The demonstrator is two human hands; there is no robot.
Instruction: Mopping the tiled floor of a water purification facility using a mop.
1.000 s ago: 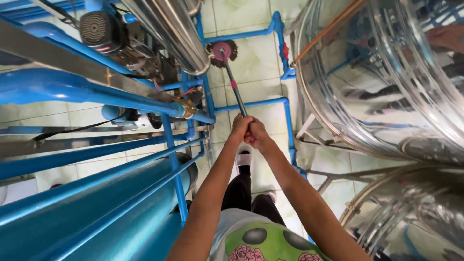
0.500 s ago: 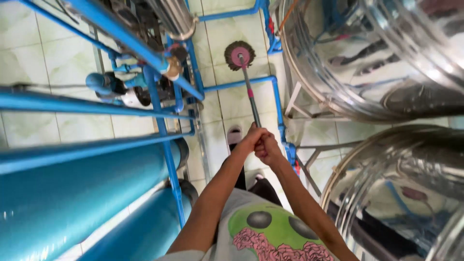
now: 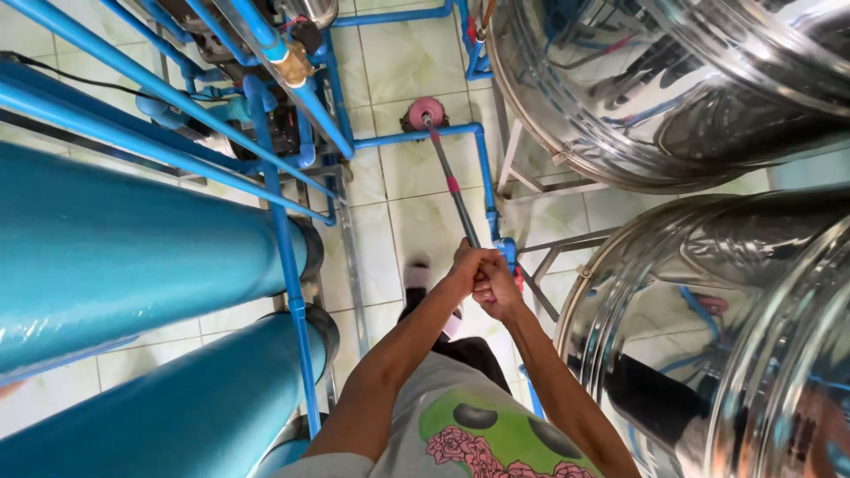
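Observation:
Both my hands grip the near end of a long grey mop handle with a pink band. My left hand sits just above my right hand, the two touching. The handle slants down and away to a round pink mop head resting on the pale tiled floor, beside a blue pipe running along the floor. My foot in a pale shoe stands on the tiles below my hands.
Two large blue cylinder tanks fill the left, with blue pipework and a pump behind. Shiny steel tanks on metal legs crowd the right. Only a narrow strip of floor lies between.
The view has swung so the mop head sits farther up and left on the floor. My hands stay closed on the handle, now a little lower in the frame.

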